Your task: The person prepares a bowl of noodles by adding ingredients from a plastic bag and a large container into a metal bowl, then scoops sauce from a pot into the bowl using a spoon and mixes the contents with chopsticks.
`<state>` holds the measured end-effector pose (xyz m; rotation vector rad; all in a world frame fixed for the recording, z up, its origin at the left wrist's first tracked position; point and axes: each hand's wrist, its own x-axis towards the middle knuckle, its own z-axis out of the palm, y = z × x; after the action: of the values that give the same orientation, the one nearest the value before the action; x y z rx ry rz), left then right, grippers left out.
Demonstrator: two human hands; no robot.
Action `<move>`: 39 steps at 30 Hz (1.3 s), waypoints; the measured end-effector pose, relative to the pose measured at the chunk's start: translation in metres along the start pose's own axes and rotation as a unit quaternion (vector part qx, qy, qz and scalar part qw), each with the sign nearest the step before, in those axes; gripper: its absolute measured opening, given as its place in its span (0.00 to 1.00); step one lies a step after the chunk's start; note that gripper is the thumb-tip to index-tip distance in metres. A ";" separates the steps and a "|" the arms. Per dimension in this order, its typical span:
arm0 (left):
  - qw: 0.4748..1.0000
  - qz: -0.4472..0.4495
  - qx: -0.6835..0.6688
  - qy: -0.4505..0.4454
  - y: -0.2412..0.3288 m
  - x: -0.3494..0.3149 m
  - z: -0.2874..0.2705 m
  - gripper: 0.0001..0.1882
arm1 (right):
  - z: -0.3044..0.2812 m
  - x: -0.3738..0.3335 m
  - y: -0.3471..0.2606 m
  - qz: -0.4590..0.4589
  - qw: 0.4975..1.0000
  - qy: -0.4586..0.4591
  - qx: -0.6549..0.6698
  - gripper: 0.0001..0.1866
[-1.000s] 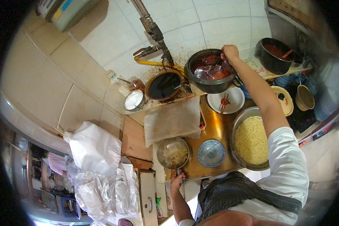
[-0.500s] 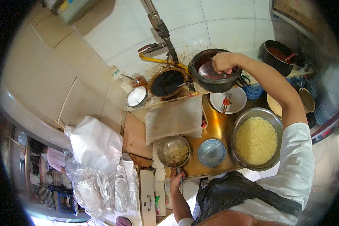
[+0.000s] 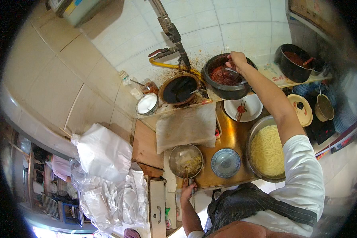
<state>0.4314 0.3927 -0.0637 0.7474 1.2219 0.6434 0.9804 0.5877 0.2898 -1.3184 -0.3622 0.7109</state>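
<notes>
At the far shelf my right hand (image 3: 237, 61) is closed around what looks like a ladle (image 3: 231, 73), whose bowl sits in a dark pot (image 3: 225, 92) of chunky red sauce (image 3: 218, 76). Low in the middle, my left hand (image 3: 187, 189) grips the handle of a small metal pan (image 3: 171, 166). A few pale noodle-like strands and something whitish and filmy lie in that pan. Brown chopsticks (image 3: 186, 174) rest in it, their near ends at my left fingers. Right of the pan stands a blue-and-white bowl (image 3: 225, 162).
A large steel basin (image 3: 253, 166) of pale noodles stands under my right arm. Near the pot are a white bowl (image 3: 254, 108), a bowl of dark liquid (image 3: 179, 88) and a bowl of white powder (image 3: 147, 104). Plastic bags (image 3: 103, 152) pile up at left; another pot (image 3: 294, 75) stands far right.
My right hand has shifted slightly within the pot's rim, and more red sauce shows there. My right arm has swung left, covering more of the noodle basin. My left hand keeps its hold.
</notes>
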 end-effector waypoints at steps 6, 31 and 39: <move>1.000 -0.009 0.013 -0.015 0.007 -0.009 0.000 0.20 | -0.043 0.016 -0.007 -0.117 0.980 -0.072 -0.141 0.10; 1.000 -0.007 -0.016 0.004 0.006 -0.006 0.005 0.22 | 0.003 -0.053 -0.016 -0.057 0.885 -0.351 -0.301 0.10; 1.000 0.012 0.002 0.000 0.006 -0.008 0.008 0.19 | -0.024 -0.007 0.001 -0.217 0.925 -0.157 -0.271 0.13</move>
<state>0.4366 0.3889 -0.0526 0.7661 1.2155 0.6598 0.9899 0.5651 0.2843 -1.5633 -1.1392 0.4529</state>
